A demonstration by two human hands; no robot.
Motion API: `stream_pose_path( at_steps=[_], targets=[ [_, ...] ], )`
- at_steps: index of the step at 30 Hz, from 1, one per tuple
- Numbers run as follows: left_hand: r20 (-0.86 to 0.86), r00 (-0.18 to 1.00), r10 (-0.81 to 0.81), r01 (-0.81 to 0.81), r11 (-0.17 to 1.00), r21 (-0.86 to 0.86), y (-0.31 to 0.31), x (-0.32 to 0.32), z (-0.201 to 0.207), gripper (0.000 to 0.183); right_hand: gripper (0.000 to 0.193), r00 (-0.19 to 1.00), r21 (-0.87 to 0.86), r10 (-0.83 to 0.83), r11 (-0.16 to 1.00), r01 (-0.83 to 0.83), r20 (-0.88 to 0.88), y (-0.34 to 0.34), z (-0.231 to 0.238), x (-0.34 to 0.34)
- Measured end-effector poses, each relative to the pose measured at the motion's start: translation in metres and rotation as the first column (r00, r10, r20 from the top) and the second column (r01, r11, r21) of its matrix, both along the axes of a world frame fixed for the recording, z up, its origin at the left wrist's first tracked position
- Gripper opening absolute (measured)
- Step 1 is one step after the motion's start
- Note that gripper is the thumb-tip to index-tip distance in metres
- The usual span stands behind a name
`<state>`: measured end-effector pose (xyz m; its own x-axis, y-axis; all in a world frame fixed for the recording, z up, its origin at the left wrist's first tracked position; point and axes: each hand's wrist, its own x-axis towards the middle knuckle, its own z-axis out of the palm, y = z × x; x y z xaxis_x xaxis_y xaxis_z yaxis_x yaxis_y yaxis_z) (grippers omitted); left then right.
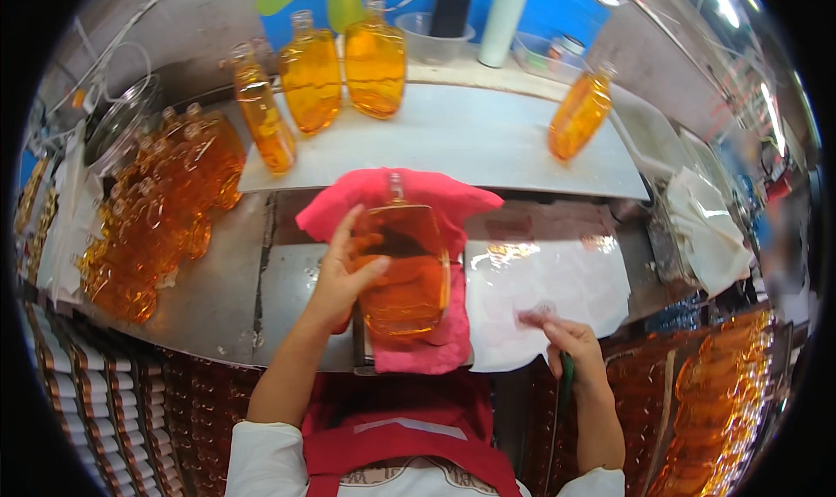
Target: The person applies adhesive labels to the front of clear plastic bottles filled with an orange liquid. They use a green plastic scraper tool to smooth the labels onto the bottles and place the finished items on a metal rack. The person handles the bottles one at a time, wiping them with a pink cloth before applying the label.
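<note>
An amber glass bottle with flat sides and a clear neck leans on a bright pink cloth in front of me. My left hand is closed around its left side, thumb across the front. To the right, my right hand pinches a small, thin reddish piece, perhaps a decal, over a white wet-looking sheet. A green-handled tool is tucked in the same hand; its working end is hard to make out. Faint shapes of similar pieces lie on the sheet.
Several filled amber bottles crowd the left of the metal bench. Others, among them an upright bottle, stand on the raised grey board. Behind are a pale green flask and a plastic bowl. A white cloth hangs at right.
</note>
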<state>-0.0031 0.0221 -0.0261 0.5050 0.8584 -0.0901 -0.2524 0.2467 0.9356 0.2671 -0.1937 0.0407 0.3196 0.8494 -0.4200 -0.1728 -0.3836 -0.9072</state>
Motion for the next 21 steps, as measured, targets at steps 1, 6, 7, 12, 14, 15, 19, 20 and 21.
stream_pose_path(
  at_steps=[1,6,7,12,14,15,19,20,21],
  targets=[
    [0.002,1.000,-0.005,0.005,1.000,-0.008,0.000,-0.001,0.000,0.084,0.032,0.996,0.039,0.088,0.995,-0.088,0.005,0.020,0.010,-0.004],
    [0.086,0.996,-0.017,0.024,0.997,-0.074,-0.001,-0.008,-0.003,0.078,0.041,0.365,0.298,0.014,0.549,-0.781,0.931,0.130,0.004,-0.057],
    [0.116,0.993,0.001,0.014,0.991,-0.136,0.001,-0.008,0.001,0.073,0.042,0.253,0.208,0.014,0.528,-0.823,0.967,0.136,0.001,-0.058],
    [0.041,0.994,0.099,-0.100,0.995,0.022,0.017,0.008,0.002,0.055,0.047,-0.045,-0.042,0.003,0.443,-0.896,0.999,0.150,-0.014,-0.057],
    [-0.020,0.986,0.166,-0.163,0.980,0.113,0.019,0.018,0.005,0.046,0.046,-0.082,-0.087,0.030,0.447,-0.890,0.996,0.151,-0.011,-0.057],
    [-0.030,0.983,0.181,-0.175,0.973,0.149,0.022,0.022,0.000,0.045,0.046,-0.081,-0.084,0.028,0.445,-0.892,0.996,0.151,-0.011,-0.056],
    [-0.029,0.979,0.204,-0.196,0.965,0.174,0.024,0.027,-0.001,0.044,0.049,-0.017,-0.019,0.009,0.436,-0.900,1.000,0.152,-0.012,-0.055],
    [-0.024,0.980,0.196,-0.190,0.971,0.147,0.023,0.027,0.000,0.044,0.051,-0.021,-0.024,0.010,0.441,-0.897,1.000,0.151,-0.015,-0.054],
    [-0.039,0.977,0.210,-0.199,0.963,0.184,0.024,0.027,-0.003,0.044,0.053,-0.025,-0.026,0.009,0.440,-0.898,1.000,0.151,-0.017,-0.054]
  ],
)
